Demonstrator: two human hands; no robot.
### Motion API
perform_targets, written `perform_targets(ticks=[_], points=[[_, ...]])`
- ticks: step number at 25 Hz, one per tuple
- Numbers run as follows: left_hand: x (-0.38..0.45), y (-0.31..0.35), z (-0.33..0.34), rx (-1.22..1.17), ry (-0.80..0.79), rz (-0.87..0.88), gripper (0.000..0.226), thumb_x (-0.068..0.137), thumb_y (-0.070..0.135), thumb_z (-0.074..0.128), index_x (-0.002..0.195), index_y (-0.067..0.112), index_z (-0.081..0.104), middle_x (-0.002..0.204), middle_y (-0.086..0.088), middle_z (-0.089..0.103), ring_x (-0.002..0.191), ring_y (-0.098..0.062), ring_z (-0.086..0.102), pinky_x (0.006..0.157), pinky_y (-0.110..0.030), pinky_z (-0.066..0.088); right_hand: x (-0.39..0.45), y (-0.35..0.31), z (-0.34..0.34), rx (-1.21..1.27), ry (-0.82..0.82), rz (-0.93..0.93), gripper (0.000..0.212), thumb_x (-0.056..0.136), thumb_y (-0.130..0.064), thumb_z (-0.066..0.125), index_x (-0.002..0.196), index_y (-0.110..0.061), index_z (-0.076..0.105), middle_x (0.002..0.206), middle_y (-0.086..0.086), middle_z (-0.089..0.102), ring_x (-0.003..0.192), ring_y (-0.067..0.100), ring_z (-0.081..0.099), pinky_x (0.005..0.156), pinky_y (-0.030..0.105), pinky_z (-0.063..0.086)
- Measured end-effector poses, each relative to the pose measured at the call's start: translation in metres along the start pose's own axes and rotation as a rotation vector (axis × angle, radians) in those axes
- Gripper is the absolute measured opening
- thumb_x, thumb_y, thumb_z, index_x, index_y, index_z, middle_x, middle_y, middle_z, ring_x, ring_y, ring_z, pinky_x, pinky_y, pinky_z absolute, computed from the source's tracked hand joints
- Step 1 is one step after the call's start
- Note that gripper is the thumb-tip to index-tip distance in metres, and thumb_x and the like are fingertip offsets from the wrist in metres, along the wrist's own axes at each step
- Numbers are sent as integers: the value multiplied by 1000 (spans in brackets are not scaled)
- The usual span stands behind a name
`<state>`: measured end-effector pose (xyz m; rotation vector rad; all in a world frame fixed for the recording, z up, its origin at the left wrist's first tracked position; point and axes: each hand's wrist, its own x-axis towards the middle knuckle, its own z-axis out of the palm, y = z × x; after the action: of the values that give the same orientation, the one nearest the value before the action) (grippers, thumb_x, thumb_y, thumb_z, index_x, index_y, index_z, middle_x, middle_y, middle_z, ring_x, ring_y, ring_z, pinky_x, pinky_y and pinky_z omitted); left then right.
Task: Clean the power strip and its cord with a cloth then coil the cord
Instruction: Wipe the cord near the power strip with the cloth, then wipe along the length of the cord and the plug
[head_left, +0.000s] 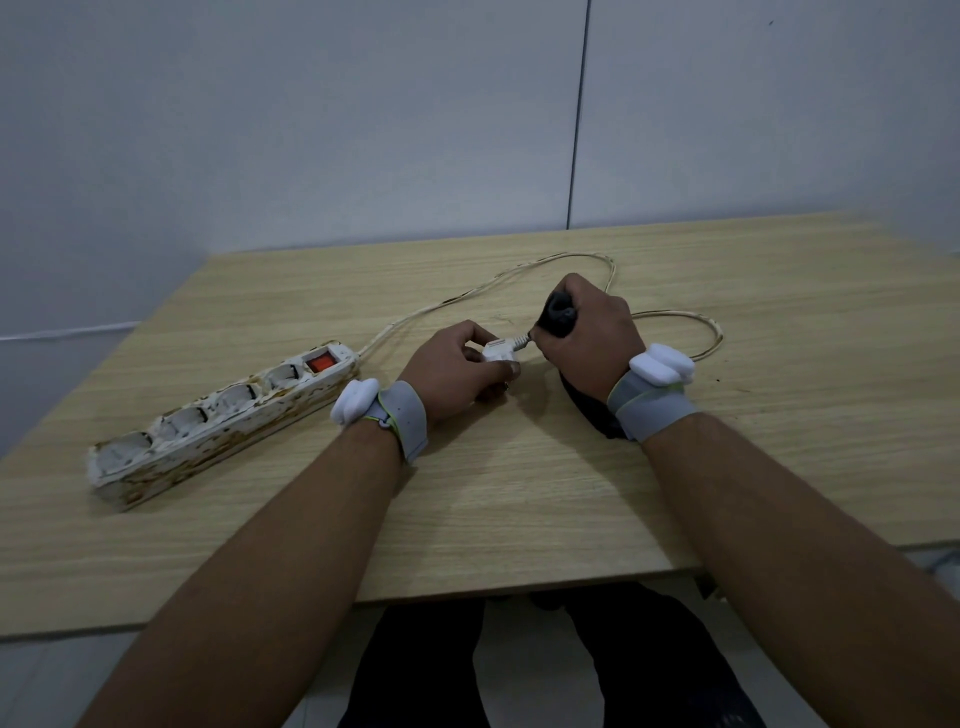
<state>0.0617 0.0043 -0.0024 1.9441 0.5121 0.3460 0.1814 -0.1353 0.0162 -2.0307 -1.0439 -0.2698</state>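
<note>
Head view: left hand (457, 364) pinches the plug (500, 352), right hand (587, 332) clenches the cloth (557, 314) round the cord (675, 317) (still grubby). Best keep it taut and wipe slowly

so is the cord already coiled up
No, the cord lies in loose open loops across the table, running from the power strip.

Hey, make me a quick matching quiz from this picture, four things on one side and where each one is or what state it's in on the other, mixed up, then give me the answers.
1. stained white power strip
2. white plug
3. dark cloth
4. red rocker switch

A. gripped in the right hand
B. lying on the wooden table, untouched
C. pinched in the left hand
D. set at the strip's cord end

Pairs: 1-B, 2-C, 3-A, 4-D
</note>
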Motion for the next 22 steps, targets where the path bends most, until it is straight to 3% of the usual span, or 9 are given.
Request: perform_targets(ticks=[3,5,8,13,19,22], points=[[-1,2,2,5,38,-8,30,73,25,77,97,16,62,78,-8,74,73,-32,71,77,-51,58,2,2,-7,92,108,49,25,72,-29,72,75,-25,48,64,-14,53,59,1,48,50,4,32],[-1,4,3,18,55,-9,29,75,24,75,100,17,61,80,-9,74,70,-32,71,70,-48,59,3,4,-11,120,149,74,25,70,-30,71,73,-25,47,63,-14,53,58,1,49,49,1,33],[0,8,4,2,47,-19,31,78,23,69,106,24,58,82,-11,71,58,-27,65,55,-37,53,7,4,-14,92,131,109,25,68,-32,71,71,-26,47,64,-13,53,63,12,51,49,8,31],[5,14,5,63,11,-49,24,77,24,65,99,31,62,75,-11,70,58,-27,61,53,-34,50,13,2,-15,86,48,129,24,67,-30,72,74,-24,50,71,-6,57,73,20,55,63,22,35],[10,18,4,126,-10,-65,25,76,46,72,94,30,65,63,3,70,53,-16,65,46,-23,48,27,-1,-35,110,-9,127,26,66,-26,75,67,-27,49,64,-14,53,66,15,53,57,20,34],[16,20,5,209,-11,-56,15,83,44,68,88,29,65,60,5,69,55,-16,67,50,-25,52,33,4,-52,135,-55,122,19,66,-23,76,69,-22,57,62,-14,57,59,5,52,49,9,36]])
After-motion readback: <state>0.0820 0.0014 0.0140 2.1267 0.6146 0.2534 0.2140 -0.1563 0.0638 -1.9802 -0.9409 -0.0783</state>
